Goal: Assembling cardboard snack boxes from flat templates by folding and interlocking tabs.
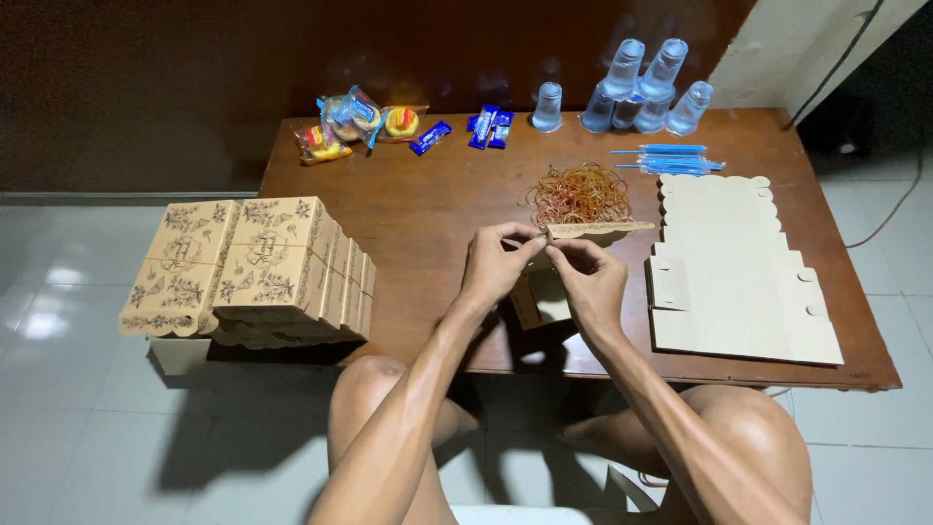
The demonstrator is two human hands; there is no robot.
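Head view: a half-folded tan cardboard box (562, 264) is held over the middle of a brown wooden table (437, 214), pinched by the left hand (498, 261) at its left edge and by the right hand (589, 277) at its flap. Left of this box, printed folded boxes (255, 267) are stacked. To its right, plain flat box blanks (739, 272) are piled. Just behind it lies a heap of rubber bands (580, 192). Farther back, blue sachets (489, 126), wrapped snacks (355, 122) and sealed water cups (641, 87) are lined up.

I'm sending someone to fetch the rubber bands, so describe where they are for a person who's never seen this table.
On the brown wooden table, look behind both hands, toward the far edge. The rubber bands lie in a loose reddish-tan tangle, left of the flat cardboard sheets, the only stringy heap there.
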